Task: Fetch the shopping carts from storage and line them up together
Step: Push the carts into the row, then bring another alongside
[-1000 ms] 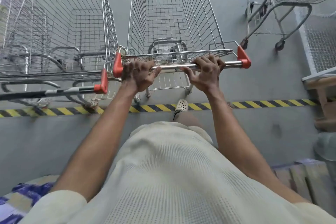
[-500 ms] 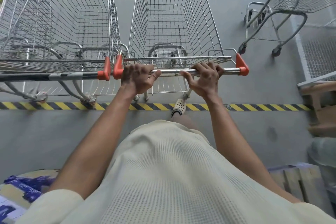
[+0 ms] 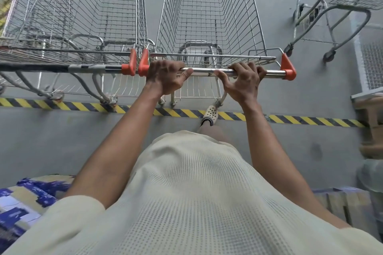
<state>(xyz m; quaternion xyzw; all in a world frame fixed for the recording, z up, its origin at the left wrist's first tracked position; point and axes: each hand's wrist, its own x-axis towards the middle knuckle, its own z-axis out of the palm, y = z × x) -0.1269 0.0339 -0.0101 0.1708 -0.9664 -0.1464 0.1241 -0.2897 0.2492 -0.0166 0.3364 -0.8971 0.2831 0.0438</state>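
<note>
A wire shopping cart [image 3: 209, 16] stands straight ahead of me, its chrome handle bar [image 3: 207, 71] capped with orange ends. My left hand [image 3: 165, 76] grips the bar near its left cap, and my right hand [image 3: 243, 79] grips it right of the middle. A second cart [image 3: 83, 16] stands close beside it on the left, their orange handle ends almost touching and the two handles in one line. Both carts' rear wheels sit at a yellow-and-black striped floor line [image 3: 290, 119].
A third cart [image 3: 342, 6] stands apart at the upper right, angled away. A mesh rack and wooden pieces [image 3: 371, 109] line the right edge. Printed cardboard boxes [image 3: 24, 198] lie at lower left. Grey concrete floor lies all around.
The cart I hold has rolled forward and come level with the left cart; the two handles now form one line. Both hands kept their grip.
</note>
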